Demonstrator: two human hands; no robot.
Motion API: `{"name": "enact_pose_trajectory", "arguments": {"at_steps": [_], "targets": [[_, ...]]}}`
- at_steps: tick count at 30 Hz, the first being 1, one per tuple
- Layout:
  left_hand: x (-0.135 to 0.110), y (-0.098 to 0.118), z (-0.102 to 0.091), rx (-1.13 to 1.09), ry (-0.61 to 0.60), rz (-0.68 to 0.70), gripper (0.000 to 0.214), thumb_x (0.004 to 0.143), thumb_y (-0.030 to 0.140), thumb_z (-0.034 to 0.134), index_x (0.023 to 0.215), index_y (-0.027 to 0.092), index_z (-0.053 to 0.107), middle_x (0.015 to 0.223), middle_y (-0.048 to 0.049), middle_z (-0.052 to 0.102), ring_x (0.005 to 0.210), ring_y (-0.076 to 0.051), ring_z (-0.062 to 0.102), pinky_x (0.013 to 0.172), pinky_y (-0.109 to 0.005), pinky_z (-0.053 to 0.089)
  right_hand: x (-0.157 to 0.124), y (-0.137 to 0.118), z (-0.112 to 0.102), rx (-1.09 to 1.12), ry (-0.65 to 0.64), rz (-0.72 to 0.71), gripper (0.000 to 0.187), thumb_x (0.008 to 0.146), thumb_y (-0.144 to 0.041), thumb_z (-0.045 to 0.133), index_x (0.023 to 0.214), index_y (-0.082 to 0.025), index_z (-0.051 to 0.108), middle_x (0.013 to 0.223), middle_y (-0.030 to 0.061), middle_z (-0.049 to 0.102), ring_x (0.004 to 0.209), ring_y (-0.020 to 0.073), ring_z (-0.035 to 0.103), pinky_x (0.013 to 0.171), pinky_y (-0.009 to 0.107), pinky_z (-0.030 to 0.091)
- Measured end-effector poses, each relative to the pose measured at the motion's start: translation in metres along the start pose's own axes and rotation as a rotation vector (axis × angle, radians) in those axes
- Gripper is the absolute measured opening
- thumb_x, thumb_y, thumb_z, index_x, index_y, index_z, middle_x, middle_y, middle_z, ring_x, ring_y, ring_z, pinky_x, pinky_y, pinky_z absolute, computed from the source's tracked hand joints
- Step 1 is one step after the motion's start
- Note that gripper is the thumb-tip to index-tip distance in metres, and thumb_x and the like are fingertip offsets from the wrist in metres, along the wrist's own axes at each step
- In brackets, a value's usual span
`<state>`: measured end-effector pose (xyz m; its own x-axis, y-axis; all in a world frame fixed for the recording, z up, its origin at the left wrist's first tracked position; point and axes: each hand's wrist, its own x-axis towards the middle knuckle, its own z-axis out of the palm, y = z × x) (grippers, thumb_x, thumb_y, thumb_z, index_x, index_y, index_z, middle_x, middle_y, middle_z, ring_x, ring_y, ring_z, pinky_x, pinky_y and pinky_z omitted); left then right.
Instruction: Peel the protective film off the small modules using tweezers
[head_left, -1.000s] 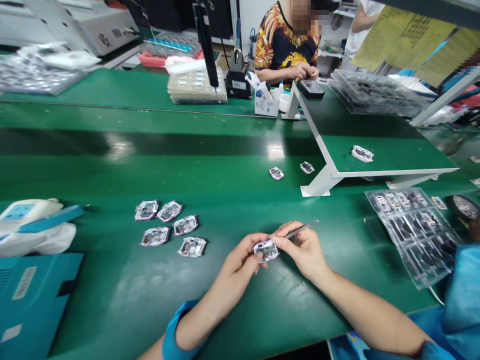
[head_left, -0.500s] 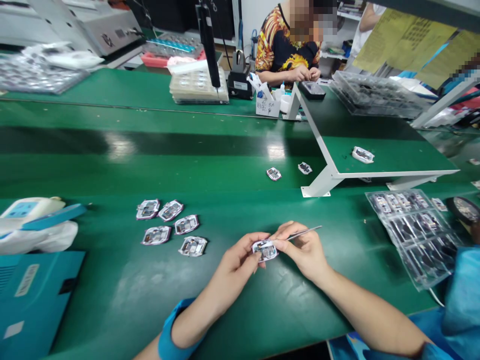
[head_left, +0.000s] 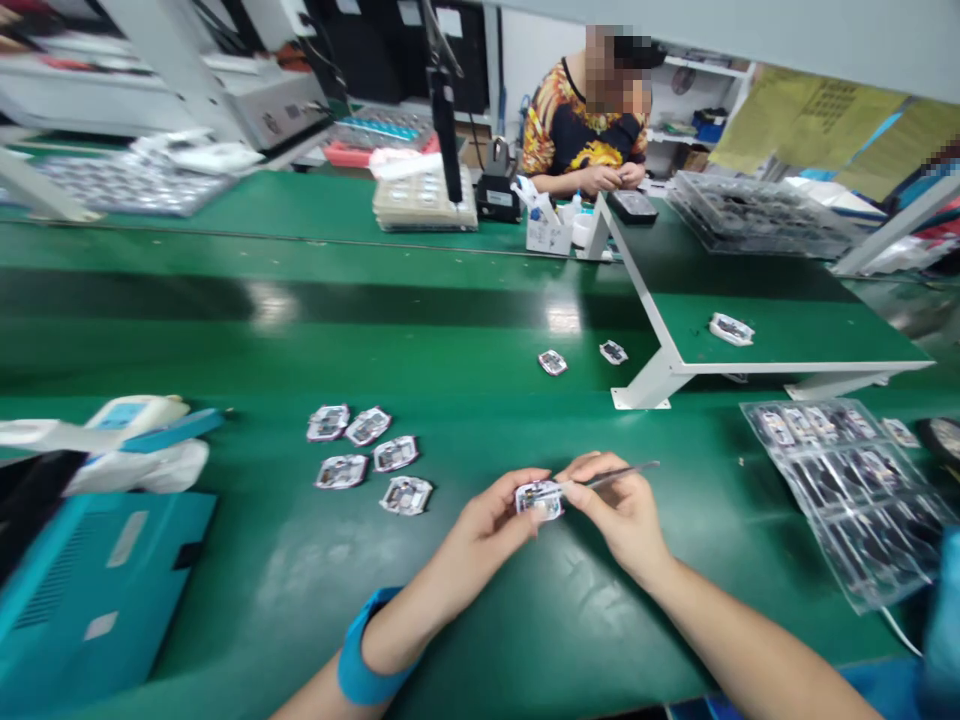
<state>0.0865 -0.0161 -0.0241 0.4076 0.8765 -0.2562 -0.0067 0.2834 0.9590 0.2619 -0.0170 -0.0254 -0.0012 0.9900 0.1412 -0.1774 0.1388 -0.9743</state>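
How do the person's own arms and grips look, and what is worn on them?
The left grip and the right grip are both bare human hands, with no gloves. A wide, plain blue band circles the left forearm. The right forearm shows no band or sleeve where it is visible. I see no cables or markings on either.

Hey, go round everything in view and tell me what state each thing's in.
Left hand: closed on the white-framed unit.
Right hand: pinching a thin metal tool.
White-framed unit: inner parts exposed.
Thin metal tool: slanted.
Five left-side units: lying flat.
Clear tray: units in its far row.
Raised stand: upright, things on top.
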Motion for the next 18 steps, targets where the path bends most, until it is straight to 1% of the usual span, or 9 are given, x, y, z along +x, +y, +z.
{"name": "enact_pose_trajectory", "arguments": {"at_steps": [2,4,6,8,9,10,12,14,18], "targets": [[-0.001,0.001,-0.008,0.078,0.031,0.059,0.044,0.075,0.023,0.067,0.117,0.019,0.054,0.092,-0.0016,0.063,0.076,-0.016,0.059,0.07,-0.027,0.047,-0.001,-0.002,-0.002,-0.043,0.047,-0.022,0.008,0.079,-0.027,0.076,0.08,-0.023,0.069,0.081,0.0026,0.074,0.079,0.0186,0.069,0.074,0.031,0.054],[-0.002,0.004,-0.026,0.229,0.163,0.13,0.04,0.076,0.022,0.066,0.113,0.02,0.051,0.091,-0.001,0.062,0.077,-0.016,0.06,0.07,-0.027,0.048,-0.001,-0.002,-0.004,-0.064,0.073,-0.029,0.009,0.078,-0.026,0.077,0.08,-0.023,0.069,0.081,0.0033,0.074,0.079,0.0193,0.07,0.072,0.03,0.055],[-0.004,0.008,-0.054,0.467,0.371,0.173,0.031,0.082,0.028,0.061,0.11,0.021,0.05,0.091,-0.0021,0.063,0.078,-0.018,0.062,0.071,-0.028,0.049,0.0,-0.002,-0.006,-0.077,0.077,-0.038,0.008,0.078,-0.026,0.077,0.079,-0.023,0.069,0.082,0.0038,0.075,0.08,0.02,0.07,0.072,0.03,0.056],[-0.009,0.012,-0.09,0.779,0.605,0.164,0.031,0.086,0.035,0.057,0.112,0.02,0.049,0.094,-0.0053,0.066,0.082,-0.022,0.064,0.073,-0.032,0.051,-0.001,-0.001,-0.006,-0.099,0.068,-0.042,0.008,0.077,-0.027,0.077,0.079,-0.023,0.07,0.082,0.0047,0.075,0.08,0.0207,0.071,0.071,0.03,0.057],[-0.013,0.014,-0.109,0.992,0.737,0.153,0.032,0.085,0.038,0.055,0.111,0.02,0.05,0.098,-0.0077,0.066,0.088,-0.025,0.064,0.079,-0.035,0.051,-0.001,-0.001,-0.006,-0.111,0.064,-0.041,0.009,0.077,-0.028,0.077,0.079,-0.023,0.07,0.082,0.0053,0.075,0.08,0.0213,0.071,0.071,0.031,0.057],[-0.016,0.015,-0.126,1.083,0.813,0.136,0.034,0.083,0.039,0.057,0.108,0.017,0.052,0.103,-0.0124,0.065,0.098,-0.03,0.061,0.087,-0.041,0.049,-0.002,-0.001,-0.005,-0.122,0.06,-0.039,0.009,0.077,-0.029,0.077,0.078,-0.023,0.07,0.082,0.0059,0.075,0.079,0.022,0.071,0.07,0.031,0.058],[-0.022,0.014,-0.157,1.185,0.889,0.091,0.035,0.079,0.039,0.056,0.103,0.014,0.055,0.105,-0.0186,0.063,0.108,-0.037,0.055,0.096,-0.05,0.043,-0.003,-0.001,-0.005,-0.136,0.056,-0.03,0.011,0.077,-0.031,0.077,0.077,-0.022,0.07,0.082,0.0069,0.075,0.079,0.0231,0.071,0.069,0.033,0.058],[-0.026,0.01,-0.178,1.251,0.923,0.037,0.037,0.079,0.04,0.052,0.1,0.011,0.058,0.101,-0.022,0.063,0.107,-0.041,0.055,0.096,-0.053,0.041,-0.003,-0.001,-0.004,-0.136,0.057,-0.021,0.012,0.077,-0.032,0.077,0.077,-0.022,0.07,0.082,0.0069,0.074,0.079,0.0232,0.071,0.069,0.033,0.058],[-0.031,-0.002,-0.197,1.351,0.935,-0.064,0.045,0.079,0.046,0.045,0.099,0.008,0.061,0.093,-0.0229,0.065,0.098,-0.043,0.058,0.09,-0.053,0.045,-0.003,0.0,-0.005,-0.115,0.058,-0.006,0.011,0.078,-0.032,0.076,0.079,-0.023,0.07,0.084,0.0062,0.074,0.08,0.0222,0.071,0.07,0.032,0.057]]}}
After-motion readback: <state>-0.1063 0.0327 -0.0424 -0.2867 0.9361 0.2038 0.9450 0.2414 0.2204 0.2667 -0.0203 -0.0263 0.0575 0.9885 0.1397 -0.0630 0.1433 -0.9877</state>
